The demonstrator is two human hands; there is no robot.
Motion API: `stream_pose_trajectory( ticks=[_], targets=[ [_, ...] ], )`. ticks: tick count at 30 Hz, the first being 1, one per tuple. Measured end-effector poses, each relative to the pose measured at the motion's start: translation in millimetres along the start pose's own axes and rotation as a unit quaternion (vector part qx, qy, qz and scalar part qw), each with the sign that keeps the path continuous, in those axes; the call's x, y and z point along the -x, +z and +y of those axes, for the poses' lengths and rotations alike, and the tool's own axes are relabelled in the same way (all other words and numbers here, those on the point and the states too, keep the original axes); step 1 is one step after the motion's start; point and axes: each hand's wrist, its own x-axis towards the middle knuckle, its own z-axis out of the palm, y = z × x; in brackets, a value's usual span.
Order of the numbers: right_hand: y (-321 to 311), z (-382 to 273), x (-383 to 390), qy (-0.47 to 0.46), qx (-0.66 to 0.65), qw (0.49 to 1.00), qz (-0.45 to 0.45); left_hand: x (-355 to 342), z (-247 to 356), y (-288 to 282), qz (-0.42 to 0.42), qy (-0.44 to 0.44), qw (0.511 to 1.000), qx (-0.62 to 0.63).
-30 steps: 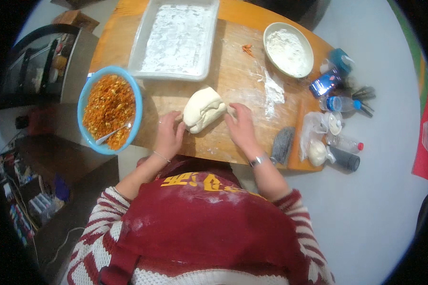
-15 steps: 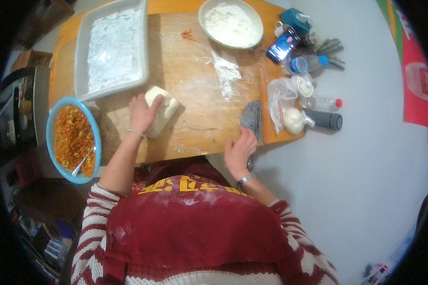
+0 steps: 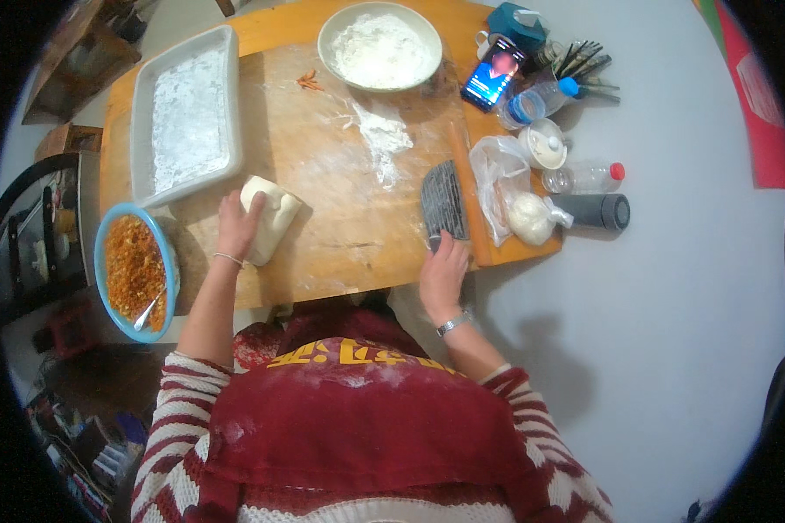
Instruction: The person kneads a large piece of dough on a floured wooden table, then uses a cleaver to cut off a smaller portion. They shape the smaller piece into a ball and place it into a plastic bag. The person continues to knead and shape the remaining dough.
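A thick block of pale dough (image 3: 276,212) lies on the floured wooden board (image 3: 323,235), left of its middle. My left hand (image 3: 239,223) grips the dough's left side, thumb on top and fingers partly hidden along the edge. Near the board's right edge lies a kitchen cleaver with a broad dark blade (image 3: 445,200), streaked with flour. My right hand (image 3: 446,270) is closed round its handle, which the hand hides; the blade points away from me and looks flat or nearly flat on the board.
A floured white tray (image 3: 234,113) and a blue bowl of orange-brown filling (image 3: 169,296) with a spoon stand left. At the back is a bowl of flour (image 3: 436,52). A lit phone (image 3: 494,74), bottles (image 3: 584,178), a dark flask (image 3: 595,212) and bagged dough (image 3: 530,218) line the right.
My right hand has closed round the cleaver's handle, part of which showed below the hand before. My left hand stays on the dough. The whole view has shifted slightly.
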Motion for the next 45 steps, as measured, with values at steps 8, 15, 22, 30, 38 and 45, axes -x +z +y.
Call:
stream_pose_trajectory(
  ticks=[8, 15, 22, 30, 38, 45],
  targets=[
    [1, -50, -65, -0.104, -0.013, 0.994, 0.030, 15, 50, -33, -0.049, -0.027, 0.998, -0.016],
    [40, -95, -114, -0.162, -0.058, 0.985, -0.010, 18, 42, -29, -0.067, -0.015, 0.996, 0.055],
    [31, -105, -79, -0.311, -0.069, 0.928, -0.194, 27, 34, -27, -0.042, 0.056, 0.997, 0.042],
    [53, -122, -106, -0.317, -0.056, 0.944, -0.070, 69, 25, -25, 0.011, 0.235, 0.970, 0.060],
    [26, -92, -52, -0.314, -0.210, 0.911, -0.167, 82, 13, -21, 0.020, 0.303, 0.944, 0.126],
    [11, -134, -28, -0.079, -0.399, 0.880, -0.246, 74, 66, -6, -0.145, 0.378, 0.904, 0.138]
  ],
)
